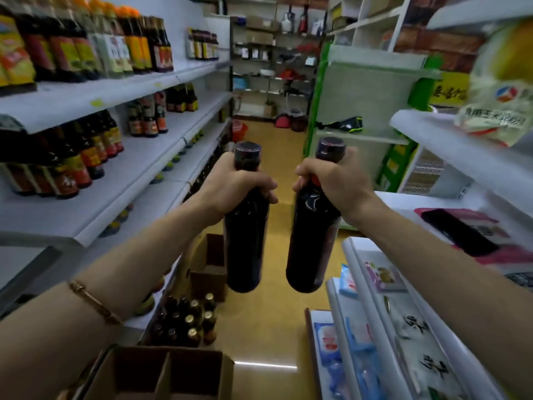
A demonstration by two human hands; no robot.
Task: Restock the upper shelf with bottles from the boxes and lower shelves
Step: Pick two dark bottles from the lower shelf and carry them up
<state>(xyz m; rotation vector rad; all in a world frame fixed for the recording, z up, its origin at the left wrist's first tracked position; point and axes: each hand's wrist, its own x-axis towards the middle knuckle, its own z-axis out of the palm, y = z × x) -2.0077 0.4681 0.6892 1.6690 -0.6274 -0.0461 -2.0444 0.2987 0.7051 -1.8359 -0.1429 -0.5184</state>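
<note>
Two dark bottles [246, 241], glossy, glass-like. Cardboard box [161, 373] matt brown. Shelves [121, 180] smooth white, painted look. Floor [271, 327] polished, reflective yellow. Wrist bracelet [95, 303] metallic.

At mid-frame the left hand [230, 186] grips one dark bottle [245, 241] by its neck; the right hand [331, 183] grips another dark bottle [311, 241]. Stocked shelves [86, 102] fill the left; open cardboard boxes [161, 373] sit at the bottom.

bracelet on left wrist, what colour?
Gold-toned bracelet, seen best in the head view.
</note>
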